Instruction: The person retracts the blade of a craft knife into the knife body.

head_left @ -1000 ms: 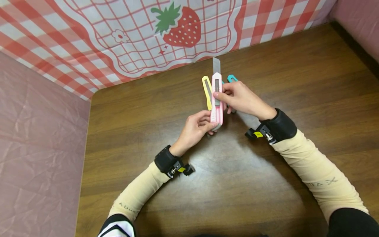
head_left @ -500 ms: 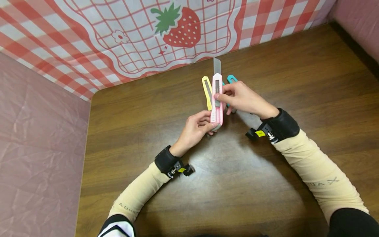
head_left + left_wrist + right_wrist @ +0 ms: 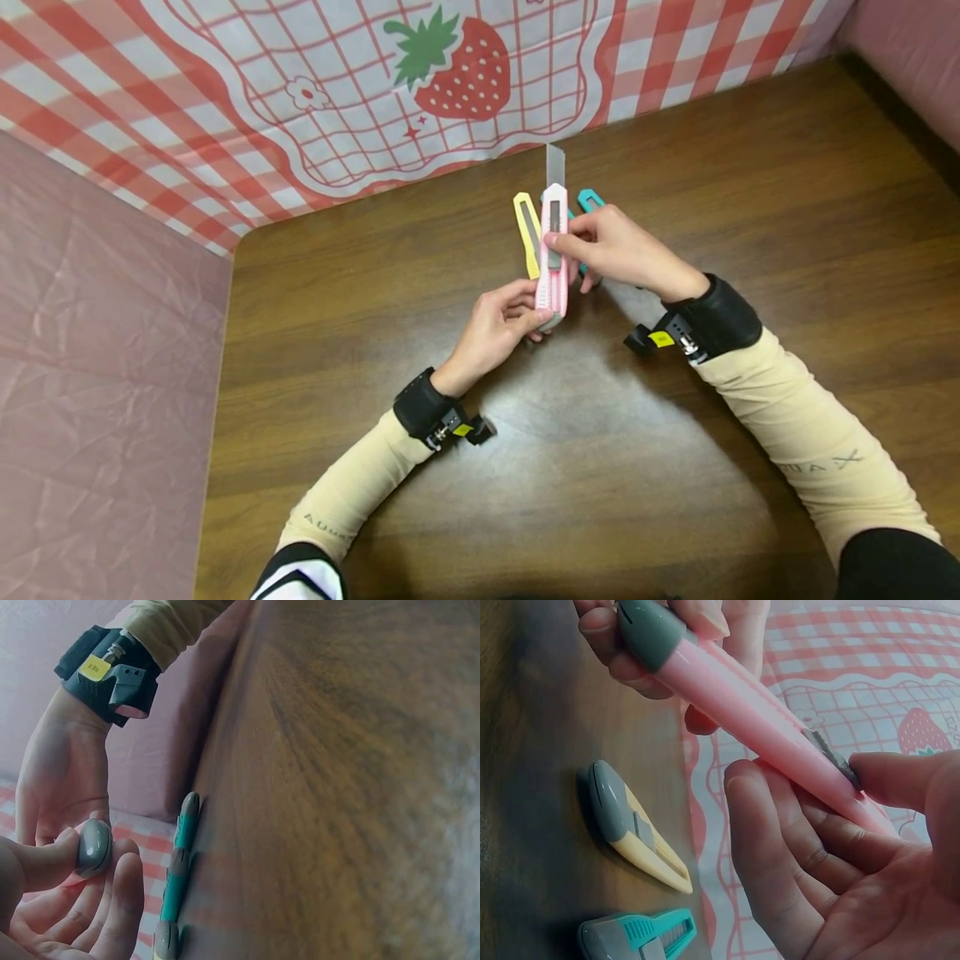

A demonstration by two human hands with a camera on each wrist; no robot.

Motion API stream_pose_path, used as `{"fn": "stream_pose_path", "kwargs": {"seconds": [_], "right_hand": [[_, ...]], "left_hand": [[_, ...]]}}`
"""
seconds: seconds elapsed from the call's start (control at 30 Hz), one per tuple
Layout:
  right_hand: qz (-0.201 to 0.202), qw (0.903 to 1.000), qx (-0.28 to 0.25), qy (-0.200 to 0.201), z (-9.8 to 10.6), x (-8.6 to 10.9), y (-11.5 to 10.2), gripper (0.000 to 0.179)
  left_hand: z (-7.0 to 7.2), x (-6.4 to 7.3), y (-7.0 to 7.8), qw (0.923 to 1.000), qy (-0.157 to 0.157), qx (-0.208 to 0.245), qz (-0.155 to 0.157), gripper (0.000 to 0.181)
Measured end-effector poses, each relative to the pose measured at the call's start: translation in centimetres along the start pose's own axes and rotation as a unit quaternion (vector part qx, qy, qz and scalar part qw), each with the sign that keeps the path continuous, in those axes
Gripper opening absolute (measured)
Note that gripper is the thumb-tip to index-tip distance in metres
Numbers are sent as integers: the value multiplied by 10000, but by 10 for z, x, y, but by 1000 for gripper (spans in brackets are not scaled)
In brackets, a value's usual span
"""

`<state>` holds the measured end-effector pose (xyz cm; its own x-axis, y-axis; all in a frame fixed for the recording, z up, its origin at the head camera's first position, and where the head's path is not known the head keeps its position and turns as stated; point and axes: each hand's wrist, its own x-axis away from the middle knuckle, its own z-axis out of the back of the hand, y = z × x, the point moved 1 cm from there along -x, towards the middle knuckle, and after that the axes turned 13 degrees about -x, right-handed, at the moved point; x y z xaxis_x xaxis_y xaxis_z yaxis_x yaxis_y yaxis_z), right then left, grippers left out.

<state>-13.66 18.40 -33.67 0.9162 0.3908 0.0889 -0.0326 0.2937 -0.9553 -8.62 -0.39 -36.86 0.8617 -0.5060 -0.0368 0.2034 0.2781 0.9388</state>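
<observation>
In the head view a pink box cutter (image 3: 553,287) points away from me, its grey blade (image 3: 556,167) out past the nose. My left hand (image 3: 495,327) pinches the grey tail end between thumb and fingers. Further up the body my right hand (image 3: 626,254) grips it, thumb on the dark slider (image 3: 832,759), as the right wrist view shows. Below it on the table lie a yellow box cutter (image 3: 527,233) and, partly hidden by the right hand, a teal box cutter (image 3: 591,200). The left wrist view shows a second teal box cutter (image 3: 175,881) in the same row.
The brown wooden table (image 3: 360,483) runs under both arms. A red checked cloth with a strawberry print (image 3: 465,71) hangs along the back edge. Pink fabric (image 3: 97,358) stands at the left, with more at the right corner.
The pink box cutter's blade end has swung very slightly to the right, showing a little more teal behind it. Both hands keep their hold, and the blade stands out about as far as before.
</observation>
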Motion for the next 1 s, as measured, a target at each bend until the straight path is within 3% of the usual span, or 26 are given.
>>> {"fn": "stream_pose_path", "kwargs": {"seconds": [0.53,0.67,1.0], "right_hand": [[-242,9987,-423,-134,-3,-2,2,36],[-140,9986,-471,-186,-4,-2,3,35],[251,9997,-18,-70,-5,0,3,33]], "left_hand": [[0,1,3,10000,22,-80,-33,27],[-1,2,6,10000,29,-68,-17,26],[-1,3,11,9999,-34,-139,71,24]]}}
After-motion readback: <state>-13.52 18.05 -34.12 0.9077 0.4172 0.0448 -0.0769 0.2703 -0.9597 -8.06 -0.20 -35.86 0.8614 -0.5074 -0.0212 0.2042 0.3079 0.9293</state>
